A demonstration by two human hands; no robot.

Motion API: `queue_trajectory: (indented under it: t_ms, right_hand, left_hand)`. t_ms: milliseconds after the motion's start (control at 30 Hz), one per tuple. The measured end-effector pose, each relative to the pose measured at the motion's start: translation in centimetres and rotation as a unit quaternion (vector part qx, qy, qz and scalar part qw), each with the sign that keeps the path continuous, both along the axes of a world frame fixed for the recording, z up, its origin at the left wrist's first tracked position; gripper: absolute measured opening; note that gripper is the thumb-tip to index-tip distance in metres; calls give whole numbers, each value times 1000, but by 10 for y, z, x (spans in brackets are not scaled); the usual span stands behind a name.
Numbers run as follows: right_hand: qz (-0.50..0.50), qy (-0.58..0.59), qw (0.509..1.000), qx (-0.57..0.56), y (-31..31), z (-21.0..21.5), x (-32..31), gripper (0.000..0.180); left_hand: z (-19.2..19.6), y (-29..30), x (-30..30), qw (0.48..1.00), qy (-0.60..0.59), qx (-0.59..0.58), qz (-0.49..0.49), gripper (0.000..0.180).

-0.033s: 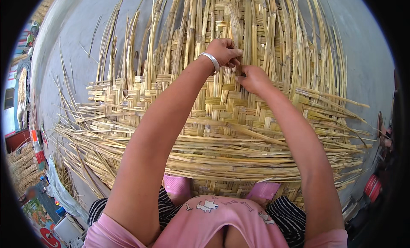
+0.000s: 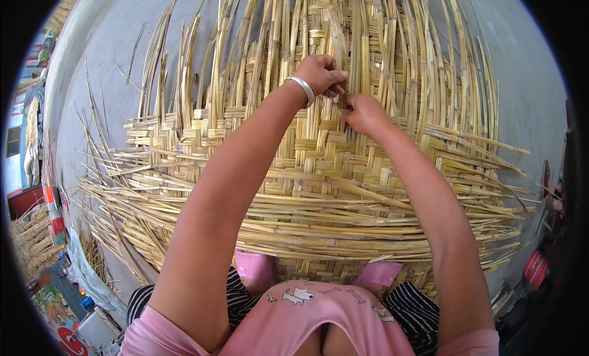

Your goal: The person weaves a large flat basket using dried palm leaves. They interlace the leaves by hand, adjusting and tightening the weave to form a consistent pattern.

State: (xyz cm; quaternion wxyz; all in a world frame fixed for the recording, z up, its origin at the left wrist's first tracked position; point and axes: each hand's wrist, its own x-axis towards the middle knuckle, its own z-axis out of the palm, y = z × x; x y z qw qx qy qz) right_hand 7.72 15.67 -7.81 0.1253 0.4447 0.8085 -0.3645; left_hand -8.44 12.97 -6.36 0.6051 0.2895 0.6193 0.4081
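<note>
A large mat of split reed strips (image 2: 311,144) lies half woven beneath my arms, in a criss-cross pattern. My left hand (image 2: 320,75), with a silver bangle at its wrist, has thumb and fingers closed on an upright reed strip (image 2: 338,34) near the middle of the weave. Just below and to the right, my right hand (image 2: 366,114) pinches the same strip low down, its fingertips partly hidden. The two hands almost touch. Long loose strip ends fan out beyond them toward the far edge.
Many loose reed strips (image 2: 319,233) lie crosswise between my hands and my pink shoes (image 2: 254,270). Grey concrete floor (image 2: 527,80) surrounds the mat. Bundles of straw (image 2: 34,239) stand at the far left, and a red round object (image 2: 535,270) sits at the right edge.
</note>
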Motion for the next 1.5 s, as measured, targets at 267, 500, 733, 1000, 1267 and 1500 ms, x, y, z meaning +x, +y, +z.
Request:
queue_trajectory:
  t_ms: [267,500,733,1000,1267,1500]
  right_hand:
    - [-55,99,990,-80,5,-13,16,26]
    - [-162,140,954,-211,4,-14,24,16]
    - [-130,76,974,-170,6,-3,5,21]
    - [-28,8,999,-30,5,-20,2,24]
    - [-83,68,989,-101,-1,-11,6,21]
    - [-76,102,980,-151,-9,-8,20,21]
  left_hand:
    - [-2,-5,13,995,25,23,-90,11]
    - [-11,-1,40,928,317,146,-133,12]
    - [-24,3,24,973,207,57,-89,9]
    - [-17,-5,12,994,85,-8,-74,7]
    - [-12,-7,16,991,93,35,-85,8]
    - [1,-20,19,985,104,76,-112,7]
